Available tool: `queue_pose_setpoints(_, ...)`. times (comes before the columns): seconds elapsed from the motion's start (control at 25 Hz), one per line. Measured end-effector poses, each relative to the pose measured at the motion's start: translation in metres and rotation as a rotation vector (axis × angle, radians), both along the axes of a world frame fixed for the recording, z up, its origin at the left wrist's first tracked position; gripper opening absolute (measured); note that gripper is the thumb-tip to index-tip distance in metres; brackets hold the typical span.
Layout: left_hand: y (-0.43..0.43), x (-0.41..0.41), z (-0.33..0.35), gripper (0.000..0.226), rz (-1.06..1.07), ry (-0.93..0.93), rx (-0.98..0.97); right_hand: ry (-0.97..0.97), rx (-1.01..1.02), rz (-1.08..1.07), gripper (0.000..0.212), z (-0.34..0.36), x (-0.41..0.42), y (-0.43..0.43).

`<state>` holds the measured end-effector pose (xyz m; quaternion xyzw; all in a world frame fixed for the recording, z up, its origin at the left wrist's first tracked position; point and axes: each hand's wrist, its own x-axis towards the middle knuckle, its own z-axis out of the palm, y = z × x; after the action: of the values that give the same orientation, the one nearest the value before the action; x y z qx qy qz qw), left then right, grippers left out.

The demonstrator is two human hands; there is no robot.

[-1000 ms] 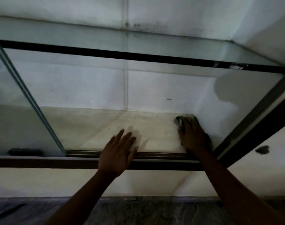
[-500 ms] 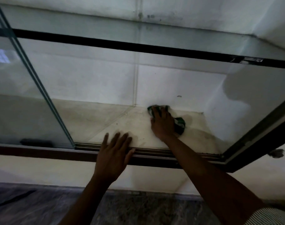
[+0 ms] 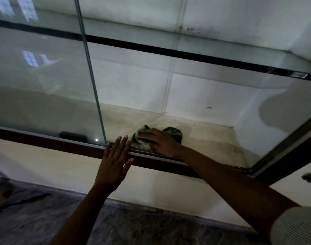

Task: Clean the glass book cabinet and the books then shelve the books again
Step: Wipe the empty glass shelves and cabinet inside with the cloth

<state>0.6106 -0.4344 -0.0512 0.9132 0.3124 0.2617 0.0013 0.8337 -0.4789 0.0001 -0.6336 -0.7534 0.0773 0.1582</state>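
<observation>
Right hand (image 3: 162, 144) swept green cloth (image 3: 174, 133) forward across cabinet floor (image 3: 213, 138) to front edge, fingers flat, pressing it; left hand (image 3: 114, 165) stayed spread, straight-fingered, on bottom rail (image 3: 62, 144).

Your cloth (image 3: 172, 132) is green with white patches; the shelf (image 3: 213, 138) beneath is pale cream, smudged dark; the frame (image 3: 45, 138) is dark brown; the glass door (image 3: 45, 89) has a greenish edge; your sleeve (image 3: 296, 227) is white, finely striped; the floor (image 3: 151, 228) is mottled grey.

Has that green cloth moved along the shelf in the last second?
Yes. The green cloth slid left from the cabinet's right wall toward the sliding glass door's edge.
</observation>
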Motion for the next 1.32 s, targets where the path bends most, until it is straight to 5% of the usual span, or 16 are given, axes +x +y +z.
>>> queue_pose_setpoints(0.52, -0.045, 0.048, 0.003, 0.058, -0.175, -0.063, 0.029, 0.117, -0.106, -0.158, 0.049, 0.022, 0.042, -0.111)
queue_pose_setpoints(0.8, -0.099, 0.117, -0.004, 0.057, -0.272, -0.005, 0.045, -0.047, -0.173, -0.521, 0.055, 0.028, 0.087, -0.191)
queue_pose_setpoints(0.96, -0.099, 0.118, -0.012, 0.054, -0.303, -0.065, 0.066, -0.138, 0.012, -0.692, 0.054, 0.021, 0.071, -0.191)
queue_pose_setpoints(1.16, -0.097, 0.116, -0.003, 0.059, -0.323, -0.045, 0.035, -0.109, 0.086, -0.651, 0.056, 0.007, 0.047, -0.167)
queue_pose_setpoints(1.32, -0.106, 0.094, -0.001, 0.059, -0.324, -0.236, -0.192, 0.078, 0.133, -0.425, 0.049, 0.013, 0.021, -0.144)
